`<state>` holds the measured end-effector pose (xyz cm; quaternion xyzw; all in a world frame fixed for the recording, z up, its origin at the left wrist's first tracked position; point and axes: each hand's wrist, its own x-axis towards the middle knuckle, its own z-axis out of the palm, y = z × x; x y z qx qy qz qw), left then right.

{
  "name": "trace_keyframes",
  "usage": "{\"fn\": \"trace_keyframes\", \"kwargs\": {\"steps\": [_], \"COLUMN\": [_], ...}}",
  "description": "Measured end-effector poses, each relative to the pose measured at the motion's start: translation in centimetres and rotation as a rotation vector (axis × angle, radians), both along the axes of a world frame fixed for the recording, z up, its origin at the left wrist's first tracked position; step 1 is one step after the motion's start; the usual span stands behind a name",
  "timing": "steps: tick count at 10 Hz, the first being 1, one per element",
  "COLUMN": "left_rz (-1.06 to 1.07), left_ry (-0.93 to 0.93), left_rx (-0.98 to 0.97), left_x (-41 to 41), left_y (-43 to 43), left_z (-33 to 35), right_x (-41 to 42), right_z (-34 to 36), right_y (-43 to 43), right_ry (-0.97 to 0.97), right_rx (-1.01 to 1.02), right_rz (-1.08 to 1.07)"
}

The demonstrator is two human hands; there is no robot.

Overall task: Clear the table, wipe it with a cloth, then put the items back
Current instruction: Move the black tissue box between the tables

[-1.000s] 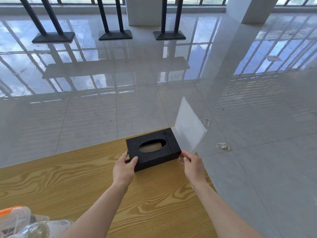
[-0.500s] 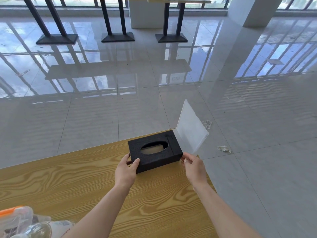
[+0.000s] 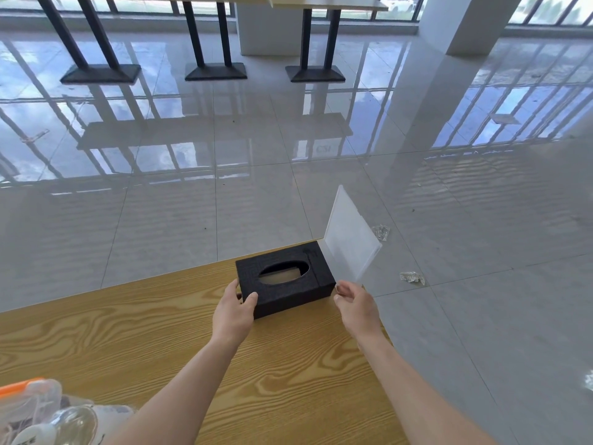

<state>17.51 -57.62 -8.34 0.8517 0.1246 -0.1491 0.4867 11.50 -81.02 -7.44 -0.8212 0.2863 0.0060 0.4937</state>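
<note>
A black tissue box (image 3: 288, 292) with an oval slot lies at the far right corner of the wooden table (image 3: 160, 332). My left hand (image 3: 232, 311) grips the box's near left corner. My right hand (image 3: 356, 305) pinches the lower corner of a clear plastic sheet (image 3: 349, 244), which stands tilted just right of the box, past the table's edge.
A transparent bag with an orange strip (image 3: 29, 399) and clear plastic items (image 3: 70, 425) sit at the table's near left. Crumpled wrappers (image 3: 412, 277) lie on the glossy tiled floor. Black table legs (image 3: 314, 72) stand far back.
The tissue box has stayed at the table corner with my left hand on it. My right hand with the plastic sheet has drifted slightly away from the box's end.
</note>
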Motion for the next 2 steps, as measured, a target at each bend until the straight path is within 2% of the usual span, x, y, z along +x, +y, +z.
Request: {"fn": "trace_keyframes", "kwargs": {"steps": [2], "left_rz": [-0.141], "left_ry": [-0.071], "left_rx": [0.158], "left_x": [-0.57], "left_y": [0.48], "left_z": [1.01], "right_x": [-0.35], "right_z": [0.85], "right_y": [-0.29], "right_ry": [0.013], "right_rx": [-0.162], "right_rz": [0.105]}}
